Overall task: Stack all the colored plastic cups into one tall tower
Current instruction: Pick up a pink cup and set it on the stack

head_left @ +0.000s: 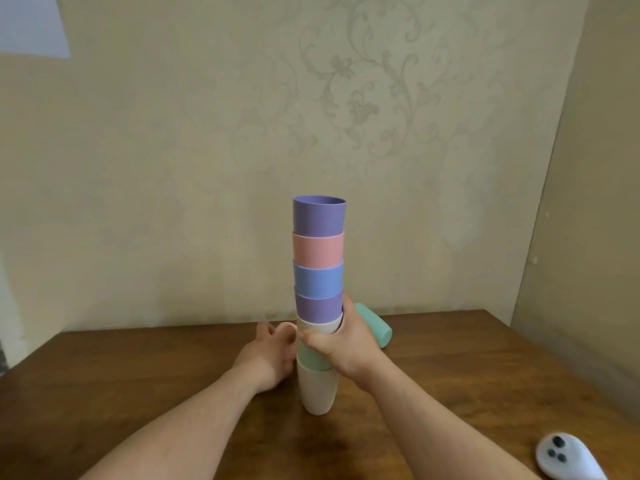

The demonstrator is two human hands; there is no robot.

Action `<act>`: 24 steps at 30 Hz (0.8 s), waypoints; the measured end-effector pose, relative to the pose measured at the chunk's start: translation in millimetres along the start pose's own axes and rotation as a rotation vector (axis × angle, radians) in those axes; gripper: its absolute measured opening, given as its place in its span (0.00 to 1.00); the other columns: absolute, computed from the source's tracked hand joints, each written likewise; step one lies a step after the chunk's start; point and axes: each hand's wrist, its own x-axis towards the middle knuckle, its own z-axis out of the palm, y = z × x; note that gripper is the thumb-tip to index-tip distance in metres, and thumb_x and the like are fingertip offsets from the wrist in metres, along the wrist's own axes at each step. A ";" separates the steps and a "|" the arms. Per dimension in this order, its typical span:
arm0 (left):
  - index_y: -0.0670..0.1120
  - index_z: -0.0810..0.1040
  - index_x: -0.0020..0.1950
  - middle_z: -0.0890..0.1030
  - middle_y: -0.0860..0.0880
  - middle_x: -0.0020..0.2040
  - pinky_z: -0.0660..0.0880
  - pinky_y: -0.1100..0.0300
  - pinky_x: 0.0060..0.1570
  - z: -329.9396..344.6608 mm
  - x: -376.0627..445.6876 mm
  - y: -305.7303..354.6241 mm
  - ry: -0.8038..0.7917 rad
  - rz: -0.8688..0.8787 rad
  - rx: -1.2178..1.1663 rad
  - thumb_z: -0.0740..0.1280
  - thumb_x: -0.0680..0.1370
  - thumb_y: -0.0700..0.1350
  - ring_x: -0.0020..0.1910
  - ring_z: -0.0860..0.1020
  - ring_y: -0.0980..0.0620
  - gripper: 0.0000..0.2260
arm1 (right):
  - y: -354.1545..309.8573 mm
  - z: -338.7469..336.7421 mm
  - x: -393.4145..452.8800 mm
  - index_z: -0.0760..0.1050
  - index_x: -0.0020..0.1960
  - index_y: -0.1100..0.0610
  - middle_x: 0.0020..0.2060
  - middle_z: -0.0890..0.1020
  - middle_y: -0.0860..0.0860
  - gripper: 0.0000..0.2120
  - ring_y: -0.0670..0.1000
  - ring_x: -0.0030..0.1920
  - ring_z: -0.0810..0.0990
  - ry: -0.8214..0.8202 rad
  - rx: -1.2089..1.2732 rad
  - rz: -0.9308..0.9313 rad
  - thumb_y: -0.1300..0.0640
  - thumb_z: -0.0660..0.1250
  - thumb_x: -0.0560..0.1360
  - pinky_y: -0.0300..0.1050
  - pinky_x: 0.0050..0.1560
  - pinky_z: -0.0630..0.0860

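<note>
A tower of nested plastic cups [318, 278] stands upright on the wooden table [138, 375]. From the top it goes purple [319, 216], pink, blue, purple, white, green, and a white cup at the bottom [317, 393]. My right hand [346, 341] wraps around the tower at the white and green cups. On the tower's left side, my left hand [273, 351] has its fingers against the same cups. A green cup [375, 325] lies on its side on the table just behind my right hand.
A white controller with dark buttons [568, 459] lies at the table's front right corner. The wallpapered wall rises right behind the table's far edge, and a side wall stands to the right.
</note>
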 end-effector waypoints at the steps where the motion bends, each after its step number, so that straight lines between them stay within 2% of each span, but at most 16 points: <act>1: 0.67 0.60 0.78 0.64 0.44 0.75 0.82 0.47 0.56 -3.8 -3.0 -6.2 -0.019 -0.047 0.041 0.71 0.75 0.55 0.59 0.83 0.37 0.35 | -0.7 0.5 -0.4 0.76 0.64 0.37 0.55 0.88 0.43 0.32 0.48 0.55 0.89 0.002 -0.005 0.000 0.45 0.81 0.62 0.56 0.61 0.87; 3: 0.71 0.47 0.85 0.61 0.43 0.79 0.83 0.48 0.56 -14.1 -12.9 -13.8 -0.120 -0.126 0.118 0.75 0.71 0.53 0.64 0.82 0.36 0.51 | -1.6 1.1 -0.1 0.76 0.64 0.36 0.55 0.88 0.43 0.32 0.48 0.55 0.89 0.010 -0.004 0.004 0.45 0.81 0.62 0.56 0.61 0.87; 4: 0.71 0.44 0.85 0.61 0.42 0.80 0.85 0.49 0.54 -18.8 -16.9 -16.2 -0.160 -0.148 0.128 0.76 0.70 0.53 0.64 0.82 0.37 0.53 | -2.2 1.4 -0.6 0.76 0.63 0.36 0.55 0.88 0.43 0.31 0.47 0.55 0.89 0.016 -0.002 0.006 0.46 0.82 0.63 0.56 0.61 0.87; 6: 0.69 0.46 0.86 0.67 0.42 0.78 0.86 0.53 0.46 -24.6 -22.8 -21.0 -0.179 -0.133 0.103 0.76 0.70 0.56 0.53 0.85 0.43 0.53 | -2.8 2.1 -1.3 0.76 0.65 0.36 0.55 0.89 0.43 0.32 0.48 0.55 0.89 0.029 -0.002 0.012 0.46 0.82 0.63 0.57 0.61 0.87; 7: 0.68 0.47 0.87 0.71 0.43 0.75 0.86 0.53 0.45 -26.3 -28.5 -22.2 -0.171 -0.119 0.097 0.75 0.70 0.59 0.49 0.86 0.45 0.52 | -3.0 2.6 -2.0 0.76 0.65 0.37 0.55 0.89 0.43 0.33 0.48 0.55 0.89 0.032 -0.007 0.013 0.46 0.82 0.63 0.57 0.61 0.87; 8: 0.66 0.48 0.87 0.75 0.43 0.73 0.85 0.51 0.48 -25.2 -31.5 -25.3 -0.149 -0.102 0.108 0.75 0.69 0.62 0.51 0.86 0.45 0.52 | -3.4 3.1 -2.7 0.76 0.66 0.37 0.55 0.89 0.43 0.33 0.48 0.55 0.89 0.035 -0.013 0.013 0.45 0.82 0.63 0.57 0.61 0.87; 10: 0.64 0.50 0.88 0.79 0.44 0.73 0.83 0.49 0.58 -24.6 -36.2 -34.2 -0.097 -0.079 0.137 0.74 0.68 0.66 0.61 0.84 0.43 0.53 | -3.6 3.9 -4.1 0.76 0.66 0.38 0.55 0.88 0.43 0.32 0.48 0.55 0.88 0.042 -0.023 0.016 0.45 0.82 0.63 0.56 0.61 0.87; 11: 0.64 0.51 0.88 0.79 0.45 0.74 0.83 0.49 0.57 -27.8 -41.0 -36.7 -0.069 -0.083 0.114 0.75 0.68 0.65 0.62 0.84 0.43 0.53 | -4.1 3.9 -5.0 0.76 0.66 0.38 0.55 0.88 0.43 0.32 0.48 0.55 0.88 0.043 -0.028 0.016 0.46 0.82 0.64 0.56 0.61 0.86; 12: 0.64 0.52 0.87 0.80 0.46 0.73 0.84 0.51 0.53 -31.7 -43.3 -39.4 -0.029 -0.091 0.046 0.76 0.67 0.63 0.58 0.85 0.44 0.53 | -4.5 3.8 -5.6 0.76 0.66 0.39 0.55 0.88 0.43 0.32 0.48 0.54 0.88 0.045 -0.031 0.015 0.46 0.82 0.64 0.55 0.61 0.86; 14: 0.64 0.54 0.87 0.82 0.46 0.69 0.85 0.54 0.46 -47.4 -46.8 -37.2 0.107 -0.087 -0.238 0.77 0.65 0.56 0.51 0.86 0.46 0.54 | -5.0 3.6 -5.8 0.76 0.66 0.39 0.55 0.88 0.44 0.32 0.48 0.54 0.88 0.044 -0.029 0.019 0.46 0.82 0.65 0.56 0.61 0.87; 17: 0.56 0.60 0.86 0.80 0.46 0.69 0.83 0.49 0.58 -103.8 -46.7 -16.6 0.404 -0.073 -0.833 0.81 0.69 0.46 0.62 0.82 0.44 0.49 | -7.4 3.4 -5.6 0.75 0.68 0.41 0.55 0.88 0.44 0.31 0.49 0.55 0.88 0.029 -0.035 0.032 0.49 0.82 0.68 0.56 0.61 0.86; 20: 0.49 0.73 0.77 0.83 0.47 0.68 0.83 0.44 0.64 -181.9 -45.7 21.4 0.652 0.053 -1.275 0.82 0.67 0.53 0.64 0.83 0.46 0.40 | -9.5 3.9 -5.8 0.75 0.69 0.41 0.55 0.88 0.43 0.32 0.48 0.55 0.88 0.026 -0.036 0.027 0.49 0.82 0.68 0.55 0.62 0.86; 22: 0.46 0.72 0.74 0.82 0.47 0.67 0.83 0.41 0.65 -226.1 -52.4 55.8 0.717 0.195 -1.458 0.81 0.73 0.51 0.67 0.83 0.46 0.33 | -9.7 4.4 -5.7 0.75 0.69 0.41 0.55 0.88 0.43 0.32 0.48 0.55 0.88 0.018 -0.033 0.031 0.50 0.83 0.69 0.53 0.62 0.86; 24: 0.48 0.70 0.72 0.81 0.51 0.66 0.83 0.43 0.65 -258.4 -64.1 90.5 0.746 0.328 -1.483 0.79 0.76 0.49 0.66 0.83 0.49 0.29 | -9.9 2.9 -6.6 0.75 0.66 0.40 0.54 0.88 0.44 0.29 0.49 0.54 0.88 0.021 -0.032 0.039 0.51 0.83 0.69 0.53 0.61 0.86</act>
